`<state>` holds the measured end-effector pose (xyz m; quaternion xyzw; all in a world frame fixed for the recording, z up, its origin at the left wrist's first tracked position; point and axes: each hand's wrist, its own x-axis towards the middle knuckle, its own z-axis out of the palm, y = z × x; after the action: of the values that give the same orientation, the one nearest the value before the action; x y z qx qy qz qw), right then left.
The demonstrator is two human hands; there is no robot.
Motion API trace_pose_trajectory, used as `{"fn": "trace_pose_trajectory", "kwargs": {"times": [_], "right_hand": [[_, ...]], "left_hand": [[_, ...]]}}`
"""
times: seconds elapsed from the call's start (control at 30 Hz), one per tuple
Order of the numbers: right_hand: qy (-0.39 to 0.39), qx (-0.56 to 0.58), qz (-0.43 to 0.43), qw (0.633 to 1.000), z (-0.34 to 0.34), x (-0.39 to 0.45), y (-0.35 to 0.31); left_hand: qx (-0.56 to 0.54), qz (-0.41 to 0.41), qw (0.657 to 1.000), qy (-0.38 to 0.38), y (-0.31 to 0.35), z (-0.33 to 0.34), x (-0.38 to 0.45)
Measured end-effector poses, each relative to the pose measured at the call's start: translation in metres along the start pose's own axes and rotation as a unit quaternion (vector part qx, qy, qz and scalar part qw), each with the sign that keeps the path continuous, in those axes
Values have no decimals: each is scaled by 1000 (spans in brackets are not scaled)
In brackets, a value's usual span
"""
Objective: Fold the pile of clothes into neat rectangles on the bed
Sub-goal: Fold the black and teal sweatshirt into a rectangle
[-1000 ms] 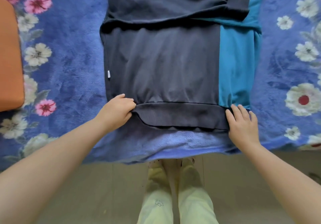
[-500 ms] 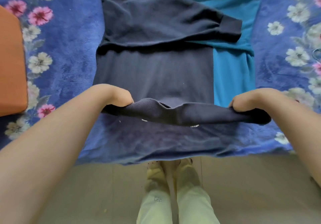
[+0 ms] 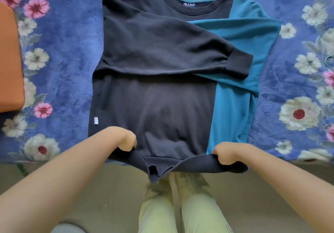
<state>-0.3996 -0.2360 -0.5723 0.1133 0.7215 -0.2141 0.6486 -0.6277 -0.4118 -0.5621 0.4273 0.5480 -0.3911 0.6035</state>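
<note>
Sweatshirt (image 3: pixel 155 106), dark navy with a teal right panel, lies flat on the blue floral blanket (image 3: pixel 68 66) covering the bed, collar at the far end, hem at the near edge. Both sleeves are folded across the chest: the teal one underneath, the navy sleeve (image 3: pixel 162 51) on top, its cuff reaching over onto the teal side. A small white tag sticks out at the left side seam.

Your left hand (image 3: pixel 124 140) grips the hem (image 3: pixel 180 165) at its near-left corner, fingers curled under and clamped on the ribbed band. Your right hand (image 3: pixel 226 154) grips the same hem near the navy-teal seam, fingers likewise curled round the fabric; fingertips are hidden beneath the cloth on both sides. Between your hands the hem is lifted off the blanket and sags in a loose fold past the bed's near edge.

Orange cushion (image 3: pixel 9 60) sits at the far-left edge of view, on the blanket, well apart from the sweatshirt. Your legs in pale yellow trousers (image 3: pixel 180 211) stand on the floor just beside the bed, below the hanging hem.
</note>
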Motion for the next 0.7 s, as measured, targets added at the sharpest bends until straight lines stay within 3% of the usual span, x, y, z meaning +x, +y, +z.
{"fn": "trace_pose_trajectory", "kwargs": {"times": [0.1, 0.2, 0.33, 0.43, 0.53, 0.7], "right_hand": [[19, 55, -18, 998, -27, -10, 31], [124, 120, -22, 985, -71, -28, 61], [293, 213, -70, 929, -124, -55, 95], [367, 241, -72, 896, -155, -71, 116], [413, 229, -62, 879, -187, -80, 129], [473, 232, -5, 850, -242, -95, 148]], "left_hand": [[-30, -25, 998, 40, -17, -18, -12], [-38, -79, 987, 135, -39, -49, -30], [-136, -143, 917, 347, -61, -100, -52], [-177, -196, 852, 452, -67, -137, -67], [-180, -225, 809, 513, -76, -173, -78], [-158, -237, 779, 558, -98, -236, -85]]}}
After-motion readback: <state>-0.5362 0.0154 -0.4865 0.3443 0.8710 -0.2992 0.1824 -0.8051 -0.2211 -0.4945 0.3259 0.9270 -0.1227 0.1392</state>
